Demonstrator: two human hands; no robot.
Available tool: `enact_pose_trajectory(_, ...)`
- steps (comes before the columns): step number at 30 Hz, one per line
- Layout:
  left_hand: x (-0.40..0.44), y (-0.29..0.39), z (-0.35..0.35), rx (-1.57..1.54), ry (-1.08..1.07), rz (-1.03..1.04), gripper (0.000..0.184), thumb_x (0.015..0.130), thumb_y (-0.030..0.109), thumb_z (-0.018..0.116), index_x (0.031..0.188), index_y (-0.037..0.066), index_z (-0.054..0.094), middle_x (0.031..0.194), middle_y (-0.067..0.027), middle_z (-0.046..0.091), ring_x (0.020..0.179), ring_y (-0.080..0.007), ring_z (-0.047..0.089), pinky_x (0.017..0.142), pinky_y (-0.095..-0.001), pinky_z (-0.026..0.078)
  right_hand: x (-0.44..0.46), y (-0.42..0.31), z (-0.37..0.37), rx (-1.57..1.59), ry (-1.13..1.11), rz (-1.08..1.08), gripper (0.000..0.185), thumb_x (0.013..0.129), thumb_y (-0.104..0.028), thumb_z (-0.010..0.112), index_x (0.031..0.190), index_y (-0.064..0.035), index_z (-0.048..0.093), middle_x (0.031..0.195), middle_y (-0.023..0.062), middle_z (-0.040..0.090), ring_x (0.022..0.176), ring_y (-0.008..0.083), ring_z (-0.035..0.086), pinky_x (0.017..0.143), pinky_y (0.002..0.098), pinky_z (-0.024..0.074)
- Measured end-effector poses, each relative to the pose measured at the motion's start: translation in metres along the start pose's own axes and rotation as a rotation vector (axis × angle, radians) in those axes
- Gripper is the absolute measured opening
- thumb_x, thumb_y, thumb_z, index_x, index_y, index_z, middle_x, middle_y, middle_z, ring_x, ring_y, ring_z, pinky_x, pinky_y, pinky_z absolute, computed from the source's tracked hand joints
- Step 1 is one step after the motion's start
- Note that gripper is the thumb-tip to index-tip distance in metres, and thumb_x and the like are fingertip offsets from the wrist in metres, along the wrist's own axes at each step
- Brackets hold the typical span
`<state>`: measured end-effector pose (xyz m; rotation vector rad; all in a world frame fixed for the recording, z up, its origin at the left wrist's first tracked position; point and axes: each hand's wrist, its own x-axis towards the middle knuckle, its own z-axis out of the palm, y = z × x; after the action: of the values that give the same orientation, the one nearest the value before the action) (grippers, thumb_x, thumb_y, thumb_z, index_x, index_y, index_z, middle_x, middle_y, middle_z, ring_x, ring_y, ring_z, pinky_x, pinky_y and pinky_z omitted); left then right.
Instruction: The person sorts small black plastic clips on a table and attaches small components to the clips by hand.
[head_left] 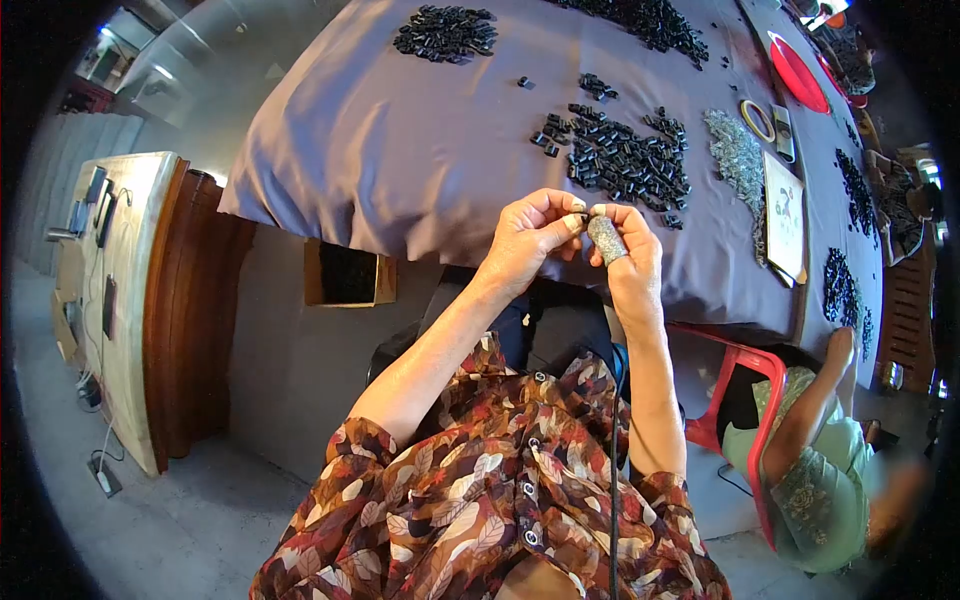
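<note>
My left hand (535,238) and my right hand (636,262) meet at the table's near edge, thumbs and fingertips pinched close together. Between them is a small dark piece (583,216), mostly covered by the fingertips; it resembles the black pieces on the cloth, though its exact kind is too small to tell. A speckled grey wrap (607,242) covers one finger of my right hand. Just beyond my hands lies a spread pile of short, shiny black pieces (625,160) on the grey tablecloth (420,150).
More black pieces (445,33) lie farther back. To the right are a heap of small clear pieces (735,155), a tape roll (757,120), a printed card (785,215) and a red tray (798,75). Another person (815,470) sits on a red chair (735,375). An open box (348,275) stands below.
</note>
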<state>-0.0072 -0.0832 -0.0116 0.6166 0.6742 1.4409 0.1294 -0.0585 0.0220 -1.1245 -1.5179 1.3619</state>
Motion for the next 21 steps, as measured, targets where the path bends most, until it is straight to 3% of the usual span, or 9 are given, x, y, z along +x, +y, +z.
enact_pose_trajectory(7, -0.003, 0.001, 0.005, 0.134, 0.068, 0.006, 0.009, 0.085, 0.004, 0.054, 0.094, 0.003, 0.056, 0.077, -0.0021, 0.058, 0.063, -0.0065, 0.052, 0.059, -0.0185, 0.045, 0.004, 0.0, -0.012, 0.237, -0.159, 0.121, 0.006, 0.082, -0.001, 0.054, 0.088, -0.0009, 0.056, 0.077, 0.0023, 0.059, 0.062, 0.0055, 0.05, 0.057, 0.0191, 0.0416)
enact_pose_trajectory(13, -0.004, 0.003, 0.007, 0.215, 0.102, 0.009, 0.008, 0.086, 0.005, 0.054, 0.093, 0.003, 0.057, 0.076, -0.0011, 0.059, 0.062, -0.0048, 0.051, 0.058, -0.0179, 0.045, 0.005, 0.001, -0.012, 0.257, -0.157, 0.185, 0.006, 0.082, -0.002, 0.054, 0.088, -0.0003, 0.057, 0.074, 0.0019, 0.059, 0.061, 0.0063, 0.051, 0.057, 0.0195, 0.0431)
enact_pose_trajectory(19, -0.004, 0.002, 0.004, 0.195, 0.081, 0.041, 0.006, 0.085, 0.005, 0.055, 0.091, 0.004, 0.057, 0.075, -0.0008, 0.059, 0.061, -0.0041, 0.051, 0.057, -0.0174, 0.044, 0.01, -0.01, -0.012, -0.007, -0.194, 0.16, 0.006, 0.084, -0.002, 0.05, 0.087, -0.0008, 0.056, 0.073, 0.0016, 0.057, 0.06, 0.0057, 0.05, 0.056, 0.0198, 0.0428)
enact_pose_trajectory(21, -0.005, 0.005, 0.007, 0.214, 0.102, 0.021, 0.006, 0.085, 0.005, 0.055, 0.091, 0.004, 0.056, 0.074, -0.0008, 0.059, 0.06, -0.0041, 0.051, 0.057, -0.0173, 0.044, 0.013, -0.007, -0.014, 0.035, -0.239, 0.152, 0.007, 0.084, -0.001, 0.048, 0.088, -0.001, 0.054, 0.073, 0.0019, 0.056, 0.06, 0.0058, 0.049, 0.055, 0.0198, 0.0421)
